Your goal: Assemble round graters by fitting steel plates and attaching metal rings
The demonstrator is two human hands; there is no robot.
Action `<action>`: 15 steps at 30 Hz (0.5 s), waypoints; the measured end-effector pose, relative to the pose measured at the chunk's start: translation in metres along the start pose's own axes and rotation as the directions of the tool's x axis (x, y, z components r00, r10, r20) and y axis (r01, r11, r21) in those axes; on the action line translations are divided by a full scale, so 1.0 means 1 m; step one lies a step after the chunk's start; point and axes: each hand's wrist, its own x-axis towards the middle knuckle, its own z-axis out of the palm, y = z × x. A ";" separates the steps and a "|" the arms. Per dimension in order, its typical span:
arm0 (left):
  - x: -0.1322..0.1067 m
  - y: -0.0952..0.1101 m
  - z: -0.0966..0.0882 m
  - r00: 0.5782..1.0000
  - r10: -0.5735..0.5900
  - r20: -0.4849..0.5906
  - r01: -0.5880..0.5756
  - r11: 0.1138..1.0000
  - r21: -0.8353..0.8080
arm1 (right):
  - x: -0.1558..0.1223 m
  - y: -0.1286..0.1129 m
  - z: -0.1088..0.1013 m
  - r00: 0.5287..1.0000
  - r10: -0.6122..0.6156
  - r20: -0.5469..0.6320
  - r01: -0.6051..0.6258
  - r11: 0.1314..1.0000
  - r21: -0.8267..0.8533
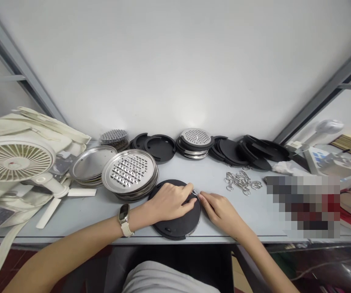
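Observation:
A black round disc (175, 228) lies flat near the table's front edge. My left hand (169, 201) rests on top of it, fingers curled and pressing near its right rim. My right hand (220, 209) sits just right of the disc, fingers pinched on a small metal clip (195, 193) at the rim. A smartwatch is on my left wrist. A pile of metal clips (242, 182) lies to the right of my hands.
A stack of perforated metal discs (129, 173) and plain metal plates (91, 165) stand left. Black rings (160, 147) and more discs (195, 142) line the back wall. A white fan (13, 158) and cloth bags fill the left; clutter sits at right.

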 end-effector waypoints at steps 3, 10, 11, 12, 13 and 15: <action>0.000 0.000 0.001 1.000 0.002 -0.010 -0.002 1.000 0.000 | 0.001 -0.002 -0.001 1.000 0.014 0.008 -0.014 1.000 0.015; 0.000 0.000 0.000 1.000 0.011 -0.007 -0.011 1.000 -0.001 | 0.002 -0.003 -0.006 0.999 0.019 0.031 -0.020 0.998 0.064; 0.000 0.000 -0.001 1.000 0.007 -0.005 -0.007 1.000 -0.003 | 0.001 -0.003 -0.006 0.999 0.017 0.032 -0.019 0.997 0.072; 0.000 0.000 -0.001 1.000 0.003 -0.003 -0.003 1.000 -0.005 | 0.001 -0.003 -0.006 0.999 0.017 0.032 -0.020 0.997 0.077; 0.000 0.000 -0.001 1.000 0.000 0.000 0.000 1.000 -0.007 | 0.001 -0.002 -0.006 0.999 0.019 0.030 -0.021 0.997 0.079; 0.000 0.000 -0.001 1.000 -0.002 0.006 0.002 1.000 -0.010 | 0.000 -0.001 -0.005 1.000 0.020 0.022 -0.022 0.997 0.075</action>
